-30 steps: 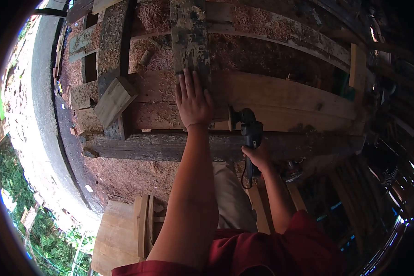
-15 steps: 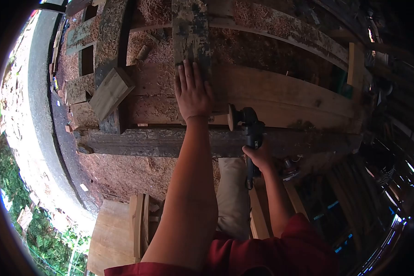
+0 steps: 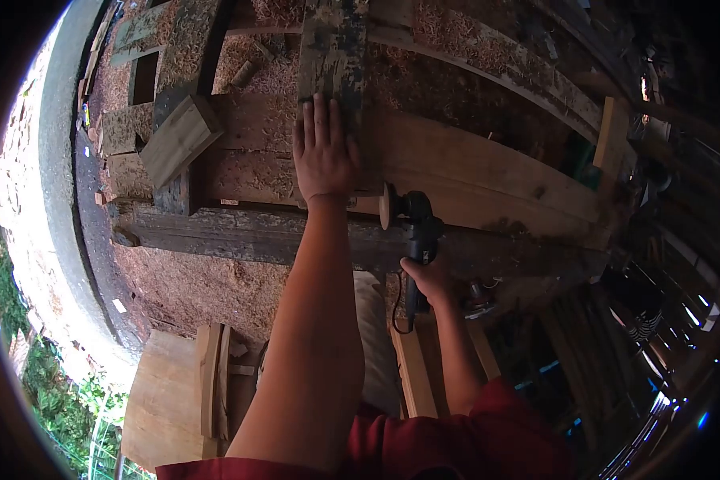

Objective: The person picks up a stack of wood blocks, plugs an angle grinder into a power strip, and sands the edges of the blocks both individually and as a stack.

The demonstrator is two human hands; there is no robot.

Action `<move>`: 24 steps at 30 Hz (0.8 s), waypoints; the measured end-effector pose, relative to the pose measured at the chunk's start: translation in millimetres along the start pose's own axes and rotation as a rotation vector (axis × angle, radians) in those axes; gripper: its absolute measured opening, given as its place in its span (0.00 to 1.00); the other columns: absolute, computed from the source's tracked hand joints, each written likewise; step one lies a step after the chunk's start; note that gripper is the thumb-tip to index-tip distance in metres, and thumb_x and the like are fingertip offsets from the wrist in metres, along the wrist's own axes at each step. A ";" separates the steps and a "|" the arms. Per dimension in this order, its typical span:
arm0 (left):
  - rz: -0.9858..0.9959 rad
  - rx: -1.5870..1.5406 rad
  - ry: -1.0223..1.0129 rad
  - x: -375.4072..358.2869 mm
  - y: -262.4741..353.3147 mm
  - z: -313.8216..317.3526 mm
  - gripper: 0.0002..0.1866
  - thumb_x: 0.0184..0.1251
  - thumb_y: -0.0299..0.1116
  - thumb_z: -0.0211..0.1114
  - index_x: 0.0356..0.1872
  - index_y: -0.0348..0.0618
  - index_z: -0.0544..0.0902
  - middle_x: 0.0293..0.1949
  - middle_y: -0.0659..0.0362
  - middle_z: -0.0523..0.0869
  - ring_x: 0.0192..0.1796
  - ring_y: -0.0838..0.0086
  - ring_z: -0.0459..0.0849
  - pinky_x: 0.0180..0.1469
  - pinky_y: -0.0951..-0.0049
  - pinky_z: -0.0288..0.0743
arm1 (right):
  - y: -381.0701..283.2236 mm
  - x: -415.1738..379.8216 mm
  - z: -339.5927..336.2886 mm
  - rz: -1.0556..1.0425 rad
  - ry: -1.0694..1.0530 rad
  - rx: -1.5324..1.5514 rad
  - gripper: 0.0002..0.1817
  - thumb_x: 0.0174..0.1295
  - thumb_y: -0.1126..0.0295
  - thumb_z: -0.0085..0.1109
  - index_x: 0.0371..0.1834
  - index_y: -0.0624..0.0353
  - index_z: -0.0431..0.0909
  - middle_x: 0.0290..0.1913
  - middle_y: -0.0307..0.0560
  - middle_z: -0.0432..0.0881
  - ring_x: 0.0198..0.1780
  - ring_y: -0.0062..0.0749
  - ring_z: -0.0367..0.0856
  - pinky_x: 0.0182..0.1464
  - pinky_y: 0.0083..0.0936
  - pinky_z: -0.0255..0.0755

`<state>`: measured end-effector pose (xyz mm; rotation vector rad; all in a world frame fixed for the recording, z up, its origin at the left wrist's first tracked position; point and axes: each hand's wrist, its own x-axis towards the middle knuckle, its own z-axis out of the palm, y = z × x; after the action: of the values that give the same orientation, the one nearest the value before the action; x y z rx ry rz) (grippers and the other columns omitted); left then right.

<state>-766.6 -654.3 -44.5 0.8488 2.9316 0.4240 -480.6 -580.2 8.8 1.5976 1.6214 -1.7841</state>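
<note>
The left hand [image 3: 326,166] lies flat on a plank [image 3: 332,52], pointing to twelve o'clock; the right hand [image 3: 432,277] grips a power tool [image 3: 422,238] at three. Shavings [image 3: 448,40] litter the bench [image 3: 240,232]; greenery [image 3: 44,384] shows at eight.

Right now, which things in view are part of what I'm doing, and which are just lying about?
In use, it seems:
black power tool, held in your right hand
dark weathered board, under your left hand

Apparently just lying about:
angled wood block
wood shavings
pale wood panel
</note>
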 end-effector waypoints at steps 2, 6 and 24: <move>-0.004 0.003 0.001 -0.7 1.0 0.0 0.37 0.83 0.48 0.49 0.89 0.47 0.63 0.90 0.51 0.59 0.91 0.54 0.55 0.91 0.47 0.49 | 8.1 2.5 -1.9 -0.035 -0.002 -0.012 0.25 0.58 0.73 0.75 0.58 0.62 0.76 0.35 0.44 0.87 0.32 0.31 0.90 0.38 0.35 0.84; 0.000 0.010 0.002 -0.2 -0.3 -0.2 0.37 0.83 0.47 0.48 0.89 0.47 0.63 0.90 0.51 0.59 0.91 0.54 0.55 0.91 0.46 0.49 | 14.3 0.8 -1.5 -0.044 0.009 0.012 0.25 0.58 0.71 0.77 0.57 0.62 0.76 0.35 0.44 0.88 0.32 0.31 0.91 0.39 0.35 0.85; 0.002 0.006 0.022 -0.5 0.9 -0.9 0.36 0.84 0.47 0.48 0.88 0.46 0.64 0.90 0.51 0.60 0.91 0.54 0.57 0.91 0.47 0.50 | 23.6 -5.6 -4.3 -0.044 0.031 -0.034 0.21 0.57 0.68 0.78 0.50 0.61 0.80 0.31 0.42 0.88 0.31 0.29 0.90 0.39 0.35 0.84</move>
<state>-765.8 -654.0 -43.4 0.8537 2.9539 0.4275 -458.2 -587.5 1.4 1.5945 1.7039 -1.7523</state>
